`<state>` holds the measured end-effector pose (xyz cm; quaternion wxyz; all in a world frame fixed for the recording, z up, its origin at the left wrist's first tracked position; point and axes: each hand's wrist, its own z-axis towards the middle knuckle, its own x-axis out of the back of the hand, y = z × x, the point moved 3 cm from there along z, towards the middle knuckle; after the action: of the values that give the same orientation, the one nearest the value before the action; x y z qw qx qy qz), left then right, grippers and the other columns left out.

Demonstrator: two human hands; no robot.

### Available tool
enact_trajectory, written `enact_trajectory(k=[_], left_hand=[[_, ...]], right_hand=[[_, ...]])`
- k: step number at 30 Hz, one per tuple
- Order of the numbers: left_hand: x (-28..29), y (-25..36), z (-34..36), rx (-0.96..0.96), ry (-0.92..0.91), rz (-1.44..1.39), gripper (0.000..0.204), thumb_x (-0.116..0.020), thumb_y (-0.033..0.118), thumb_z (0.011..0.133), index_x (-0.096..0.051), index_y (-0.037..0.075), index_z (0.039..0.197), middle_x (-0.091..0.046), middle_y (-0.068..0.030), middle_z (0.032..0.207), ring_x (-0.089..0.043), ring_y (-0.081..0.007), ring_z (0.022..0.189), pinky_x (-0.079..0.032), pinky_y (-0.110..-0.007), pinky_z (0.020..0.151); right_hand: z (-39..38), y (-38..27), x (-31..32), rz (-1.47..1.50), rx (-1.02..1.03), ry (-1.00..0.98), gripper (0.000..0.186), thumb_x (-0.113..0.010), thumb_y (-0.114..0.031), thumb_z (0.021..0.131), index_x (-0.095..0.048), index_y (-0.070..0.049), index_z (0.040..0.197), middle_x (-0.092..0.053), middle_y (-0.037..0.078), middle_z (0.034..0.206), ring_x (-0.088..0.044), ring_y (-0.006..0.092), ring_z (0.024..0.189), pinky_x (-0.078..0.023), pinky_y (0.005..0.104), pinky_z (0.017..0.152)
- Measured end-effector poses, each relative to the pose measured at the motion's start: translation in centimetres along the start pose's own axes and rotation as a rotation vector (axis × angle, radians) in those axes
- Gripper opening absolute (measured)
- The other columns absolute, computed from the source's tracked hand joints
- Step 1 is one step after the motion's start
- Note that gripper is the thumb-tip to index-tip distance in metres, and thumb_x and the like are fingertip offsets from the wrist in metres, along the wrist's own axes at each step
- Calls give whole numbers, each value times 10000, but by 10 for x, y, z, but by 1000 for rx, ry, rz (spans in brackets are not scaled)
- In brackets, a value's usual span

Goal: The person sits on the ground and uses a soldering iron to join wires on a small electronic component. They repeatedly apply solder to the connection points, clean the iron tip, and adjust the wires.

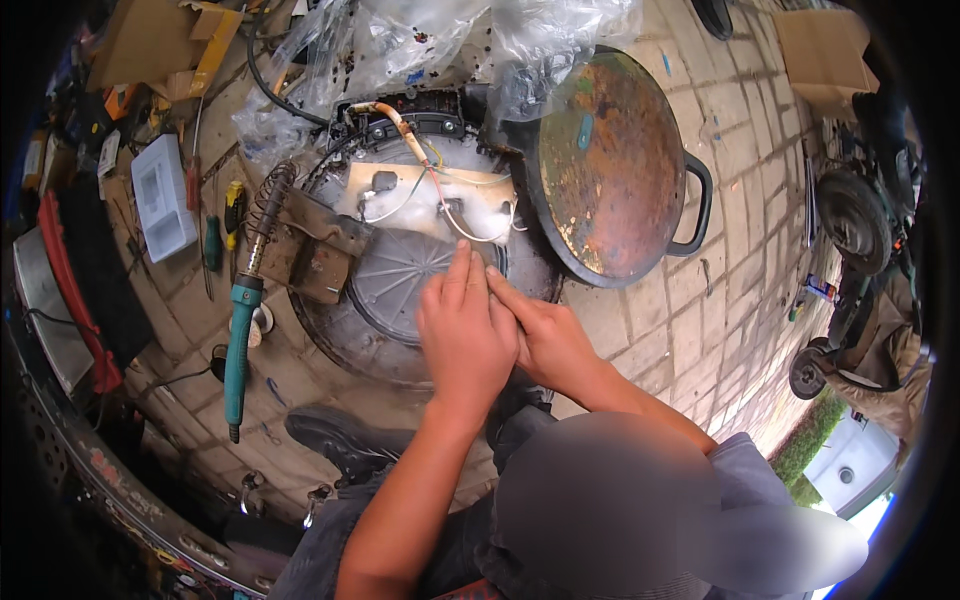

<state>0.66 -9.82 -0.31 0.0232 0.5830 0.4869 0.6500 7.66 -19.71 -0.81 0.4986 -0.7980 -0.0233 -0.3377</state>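
Observation:
My left hand (467,330) and my right hand (553,345) meet over the near edge of an opened round appliance base (330,340). The fingers of both are drawn together, their tips close to each other; whatever they pinch is hidden. Just beyond the left fingertips, thin white and reddish wires (455,215) loop over a board (355,182) with white fluffy padding (420,205). A rusty bent tube (393,118) reaches in from the far side. Under my hands lies a ribbed grey disc (395,280).
A stained round pan (625,165) with a black handle (695,205) tilts at the right. To the left lie a teal-handled soldering iron (243,340) with a coil holder (275,190), screwdrivers (212,243) and a clear plastic box (163,205). Plastic bags (420,40) lie beyond.

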Motion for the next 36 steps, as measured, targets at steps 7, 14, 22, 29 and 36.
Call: enact_trajectory(k=[7, 14, 22, 29, 36], left_hand=[[4, 4, 5, 22, 2, -5, 453, -588, 105, 835, -614, -87, 1244, -580, -192, 1358, -540, -361, 1109, -416, -449, 998], [6, 7, 7, 18, 22, 8, 434, -591, 109, 834, -629, -88, 1220, -599, -200, 1326, -546, -363, 1100, -422, -450, 986], [6, 11, 7, 8, 35, -8, 439, -592, 100, 830, -623, -97, 1222, -604, -211, 1314, -552, -364, 1088, -426, -450, 980], [5, 9, 8, 0, 48, 3, 422, -590, 127, 841, -640, -67, 1212, -606, -161, 1326, -554, -334, 1094, -436, -448, 946], [8, 12, 7, 21, 9, -59, 435, -580, 82, 822, -627, -102, 1213, -607, -227, 1301, -552, -379, 1100, -423, -447, 989]], right_hand=[[0, -3, 8, 22, -15, -11, 551, -607, -114, 907, -481, -60, 1441, -685, 202, 835, -661, 409, 706, -518, 472, 598], [-2, -6, 15, 20, -60, -70, 555, -595, -98, 899, -482, -77, 1442, -683, 209, 829, -657, 420, 704, -515, 483, 599], [1, -12, 20, 42, -75, -55, 533, -588, -92, 901, -495, -55, 1424, -685, 216, 840, -658, 425, 713, -519, 483, 613], [7, -13, 20, 13, -80, -74, 507, -582, -96, 910, -504, -33, 1408, -685, 227, 846, -663, 424, 727, -518, 486, 617], [3, -23, 25, 8, -110, -58, 476, -575, -122, 928, -523, -37, 1394, -685, 225, 837, -662, 418, 720, -519, 487, 612]])
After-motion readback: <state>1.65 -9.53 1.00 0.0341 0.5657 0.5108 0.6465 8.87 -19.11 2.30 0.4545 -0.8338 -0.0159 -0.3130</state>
